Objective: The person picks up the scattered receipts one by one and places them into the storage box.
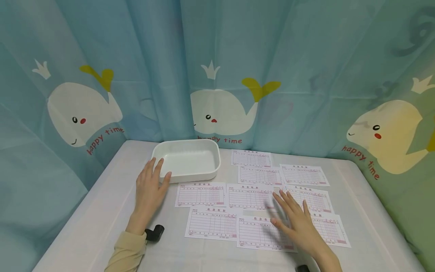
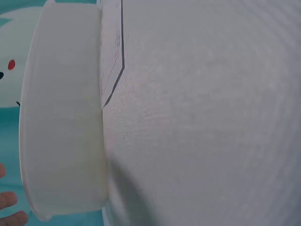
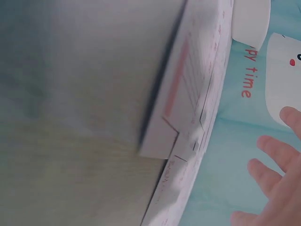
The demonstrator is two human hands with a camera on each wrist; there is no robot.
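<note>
Slips [image 1: 250, 197] printed in red lie grouped on the tabletop [image 1: 204, 257], beside and in front of a white tray [image 1: 188, 176]. Left hand [image 1: 150, 190], fingers released, is at the tray's left side, contact unclear; right hand [image 1: 298, 223], empty, spreads above the slips. Seemingly a pre-grasp step; lifting one calls for an edge pinch.

A person's left hand [image 1: 149, 190] and right hand [image 1: 299, 223] are bare, the left sleeve [image 1: 127, 250] creased and beige.
The black left wrist camera [image 1: 155, 233] has a rounded, elbow-shaped body; the right wrist camera [image 1: 302, 268], also black, shows only partly.
</note>
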